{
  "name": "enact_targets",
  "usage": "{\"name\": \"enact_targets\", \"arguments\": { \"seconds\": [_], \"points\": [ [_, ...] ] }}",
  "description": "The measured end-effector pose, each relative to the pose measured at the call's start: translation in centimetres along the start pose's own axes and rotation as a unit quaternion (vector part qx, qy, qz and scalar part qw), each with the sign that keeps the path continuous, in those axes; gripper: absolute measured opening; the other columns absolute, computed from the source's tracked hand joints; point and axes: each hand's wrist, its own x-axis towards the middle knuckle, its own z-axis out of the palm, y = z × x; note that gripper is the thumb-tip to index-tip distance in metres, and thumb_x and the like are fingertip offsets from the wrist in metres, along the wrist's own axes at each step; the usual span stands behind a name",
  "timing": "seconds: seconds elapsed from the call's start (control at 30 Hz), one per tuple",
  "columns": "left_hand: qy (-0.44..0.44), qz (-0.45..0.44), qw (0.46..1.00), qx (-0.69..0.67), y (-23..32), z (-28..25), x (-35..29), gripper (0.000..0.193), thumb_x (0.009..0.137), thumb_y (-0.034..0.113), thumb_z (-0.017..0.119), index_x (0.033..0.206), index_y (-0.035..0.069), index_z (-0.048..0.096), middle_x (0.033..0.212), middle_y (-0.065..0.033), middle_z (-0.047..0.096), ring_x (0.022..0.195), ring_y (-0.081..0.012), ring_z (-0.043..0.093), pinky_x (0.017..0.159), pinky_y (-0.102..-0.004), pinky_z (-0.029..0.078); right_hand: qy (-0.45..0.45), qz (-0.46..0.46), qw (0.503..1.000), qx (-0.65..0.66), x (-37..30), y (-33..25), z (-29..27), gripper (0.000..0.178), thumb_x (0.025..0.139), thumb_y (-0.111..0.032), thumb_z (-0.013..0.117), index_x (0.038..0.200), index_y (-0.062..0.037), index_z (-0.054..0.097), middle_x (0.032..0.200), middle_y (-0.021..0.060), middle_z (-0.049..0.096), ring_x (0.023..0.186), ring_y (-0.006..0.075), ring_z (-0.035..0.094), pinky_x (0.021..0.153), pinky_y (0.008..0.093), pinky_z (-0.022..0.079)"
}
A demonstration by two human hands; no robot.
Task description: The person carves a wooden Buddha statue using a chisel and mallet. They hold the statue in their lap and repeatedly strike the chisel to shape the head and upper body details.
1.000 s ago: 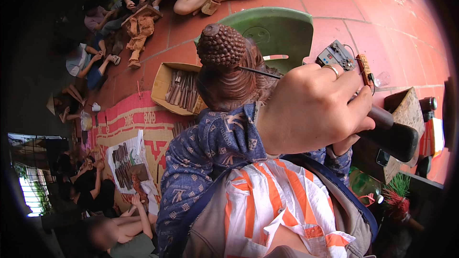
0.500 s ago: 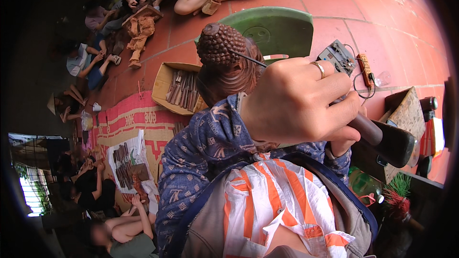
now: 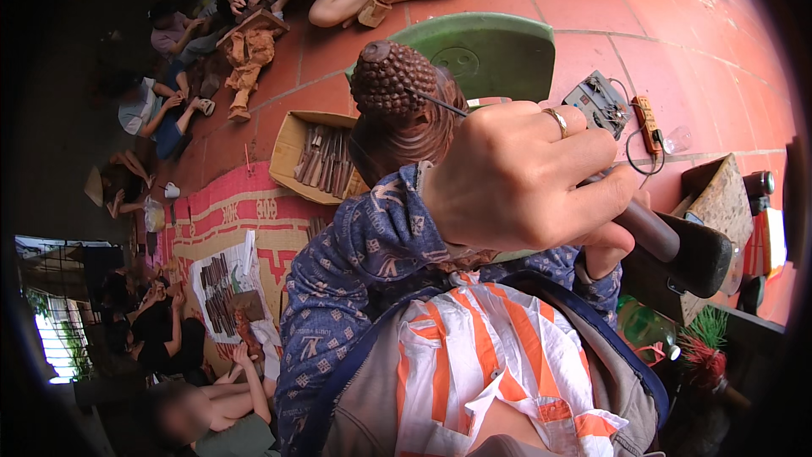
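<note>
A dark brown carved wooden head (image 3: 394, 85) with rows of small knobs stands in front of me, its lower part hidden by my sleeve. My left hand (image 3: 524, 178), wearing a ring, is closed around a carving chisel (image 3: 647, 230). This tool's dark handle sticks out to the lower right, while its thin metal shaft reaches left to the knobs and touches them. Beneath the left hand, my right hand (image 3: 602, 259) is mostly hidden. Skin shows on both sides of the handle, so it appears wrapped around it too.
Behind the carving is a green plastic chair (image 3: 499, 51). A box of chisels (image 3: 313, 156) stands left, near more tools on a cloth (image 3: 222, 292). At right are a grey electrical device (image 3: 597, 103), an orange power strip (image 3: 648, 123) and a bottle (image 3: 647, 326). Several people sit along the left.
My left hand and the chisel have shifted very slightly left. The carving has hardly moved.
</note>
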Motion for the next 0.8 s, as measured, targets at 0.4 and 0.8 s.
{"name": "enact_targets", "arguments": {
  "seconds": [0.4, 0.8],
  "points": [
    [-0.128, -0.182, 0.962, 0.16, 0.5, 1.4, 0.9, 0.031, 0.073, 0.04, 0.074, 0.076, 0.011, 0.065, 0.063, -0.0048, 0.056, 0.058, -0.021, 0.062, 0.048, -0.0322, 0.047, -0.019, -0.008, 0.988, -0.151, 0.6, -0.9, -0.3, 0.016, 0.088, 0.005, 0.055, 0.087, -0.0045, 0.042, 0.073, 0.0069, 0.049, 0.062, 0.0113, 0.043, 0.058, 0.0242, 0.037],
    [-0.039, -0.024, 0.999, -0.002, 1.5, 0.3, 0.6, 0.038, 0.064, 0.041, 0.072, 0.082, 0.009, 0.064, 0.068, -0.0001, 0.049, 0.058, -0.0156, 0.055, 0.051, -0.0282, 0.044, -0.046, 0.021, 0.998, -0.04, -0.2, 0.4, -0.7, 0.023, 0.091, -0.016, 0.064, 0.094, -0.0054, 0.043, 0.078, 0.0064, 0.052, 0.072, 0.0139, 0.05, 0.073, 0.0274, 0.043]
  ]
}}
